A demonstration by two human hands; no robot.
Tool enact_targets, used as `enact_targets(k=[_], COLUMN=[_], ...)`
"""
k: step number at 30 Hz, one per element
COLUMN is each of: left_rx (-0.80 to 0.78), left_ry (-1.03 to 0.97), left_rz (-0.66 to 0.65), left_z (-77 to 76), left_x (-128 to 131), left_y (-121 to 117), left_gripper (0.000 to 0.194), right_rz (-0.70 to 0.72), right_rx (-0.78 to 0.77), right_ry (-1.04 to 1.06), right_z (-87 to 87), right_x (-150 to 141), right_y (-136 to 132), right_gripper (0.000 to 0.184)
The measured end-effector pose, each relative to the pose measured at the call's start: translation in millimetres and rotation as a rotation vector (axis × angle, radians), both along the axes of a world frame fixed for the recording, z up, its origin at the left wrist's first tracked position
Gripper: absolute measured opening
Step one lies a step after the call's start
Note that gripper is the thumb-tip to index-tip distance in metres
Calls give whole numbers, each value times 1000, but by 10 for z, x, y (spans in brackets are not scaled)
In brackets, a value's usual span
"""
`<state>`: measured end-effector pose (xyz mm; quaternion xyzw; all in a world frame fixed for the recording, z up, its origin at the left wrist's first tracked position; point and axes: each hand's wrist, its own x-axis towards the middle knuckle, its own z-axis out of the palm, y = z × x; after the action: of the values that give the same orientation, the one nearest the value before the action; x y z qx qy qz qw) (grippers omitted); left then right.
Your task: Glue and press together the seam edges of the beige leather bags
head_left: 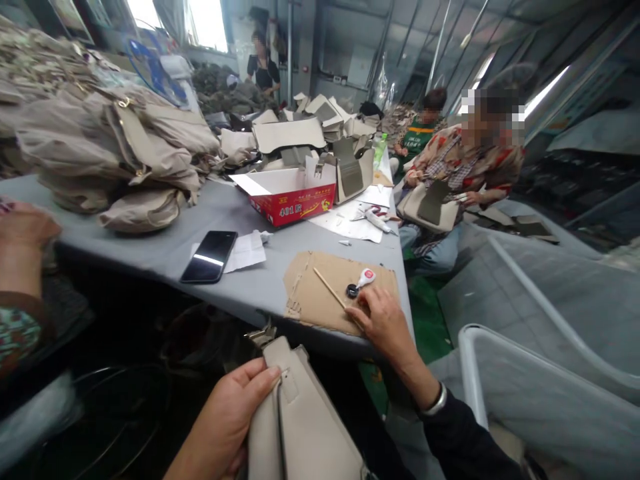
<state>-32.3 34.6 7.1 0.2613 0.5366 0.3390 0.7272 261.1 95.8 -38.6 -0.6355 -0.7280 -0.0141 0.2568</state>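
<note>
My left hand (227, 417) grips the top edge of a beige leather bag (300, 427) at the bottom of the view, thumb pressed on its strap tab. My right hand (383, 323) rests on a brown cardboard sheet (320, 297) at the near table corner, fingers curled at the end of a thin wooden stick (329, 287) that lies on the cardboard. Just beyond the fingers lie a small white glue tube with a red label (365, 278) and its black cap (352, 291).
A black phone (210, 256) and white paper lie on the grey table (150, 233). A red and white box (293, 193) and piles of beige bags (115, 153) stand behind. A seated person (450, 180) holds a bag at the right. Another person's hand (23, 240) is at the left. White rails (525, 347) are at the right.
</note>
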Motion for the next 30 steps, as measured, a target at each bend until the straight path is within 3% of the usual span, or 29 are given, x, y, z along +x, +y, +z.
enact_targets(k=[6,11,14,18,25,30], left_rx=[5,-20,-37,-46,-38,-19], left_ry=[13,83,67,1,61,83], left_rz=[-5,-8,10,57,32,4], left_z=[3,24,-2,-45,-13,-23], left_x=[99,189,239,272,303,345], left_y=[151,203,223,248,278,295], left_gripper=[42,46,45,45,42,44], right_rz=[-5,-25,-43,-22,56,44], right_rx=[-32,-30,4,30,-63,38], right_ry=[-82,-209,-237,-84,308,242], right_z=[21,12,-20,-6,152,412], right_x=[-209,-290,-282,-203,-7,381], right_y=[-75,-88,-90,-124,-184,-298], right_gripper=[34,23,28,35,23,23])
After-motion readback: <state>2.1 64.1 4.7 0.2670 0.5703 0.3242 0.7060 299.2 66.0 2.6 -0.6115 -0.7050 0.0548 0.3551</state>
